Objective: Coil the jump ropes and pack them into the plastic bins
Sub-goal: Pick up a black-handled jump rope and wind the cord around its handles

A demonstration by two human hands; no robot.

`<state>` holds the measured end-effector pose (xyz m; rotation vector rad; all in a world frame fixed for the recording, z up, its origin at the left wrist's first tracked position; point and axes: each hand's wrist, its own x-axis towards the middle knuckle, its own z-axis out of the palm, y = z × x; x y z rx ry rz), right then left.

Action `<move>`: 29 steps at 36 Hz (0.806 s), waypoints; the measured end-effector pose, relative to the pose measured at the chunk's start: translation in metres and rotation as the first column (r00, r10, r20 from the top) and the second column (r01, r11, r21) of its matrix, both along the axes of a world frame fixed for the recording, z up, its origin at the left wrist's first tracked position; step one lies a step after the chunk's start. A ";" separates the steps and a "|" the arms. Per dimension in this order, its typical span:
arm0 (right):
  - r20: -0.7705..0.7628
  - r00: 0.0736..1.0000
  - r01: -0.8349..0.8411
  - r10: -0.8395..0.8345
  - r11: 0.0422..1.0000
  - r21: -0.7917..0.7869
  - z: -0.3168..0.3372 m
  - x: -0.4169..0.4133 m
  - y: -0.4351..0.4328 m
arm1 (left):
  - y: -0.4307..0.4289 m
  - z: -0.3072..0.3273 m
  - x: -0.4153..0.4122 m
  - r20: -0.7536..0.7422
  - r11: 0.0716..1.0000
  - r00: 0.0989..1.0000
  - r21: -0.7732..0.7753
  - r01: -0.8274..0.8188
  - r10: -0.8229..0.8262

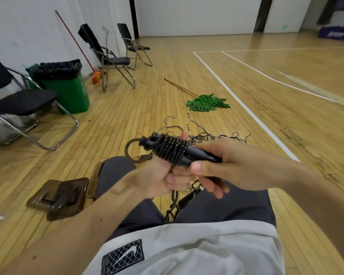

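Note:
A black jump rope (173, 148) has its cord wound tightly round its two black handles, with a loose loop of cord sticking out to the left. My right hand (232, 165) grips the handle ends from the right. My left hand (157, 179) holds the bundle from below, fingers curled under the coil. A tangle of more ropes (205, 137) lies on the wood floor beyond my hands. Another rope with a black handle (185, 201) lies between my knees. Two brown translucent plastic bin lids (60, 197) lie on the floor to my left, beside a bin edge (93, 179) by my left knee.
A green mop (207, 103) with a wooden stick lies ahead on the floor. A green trash bin (66, 86) and several folding chairs (111, 58) stand along the left wall. A red broom (96, 77) leans on the wall.

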<state>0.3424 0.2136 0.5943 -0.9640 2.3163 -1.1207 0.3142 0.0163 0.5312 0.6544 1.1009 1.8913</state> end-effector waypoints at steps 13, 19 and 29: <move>0.100 0.964 0.259 -0.245 0.952 -0.164 -0.031 -0.028 0.008 | 0.004 0.001 0.011 -0.064 0.865 0.940 -0.375 -0.333 0.334; 0.062 0.925 0.379 -0.374 0.919 -0.109 -0.051 -0.041 0.012 | 0.008 0.005 0.013 -0.388 0.676 0.887 -0.587 -0.446 0.248; -0.054 0.905 0.421 -0.423 0.906 -0.041 -0.067 -0.040 0.002 | 0.009 0.047 0.004 -0.701 0.225 0.565 -0.692 -0.686 -0.435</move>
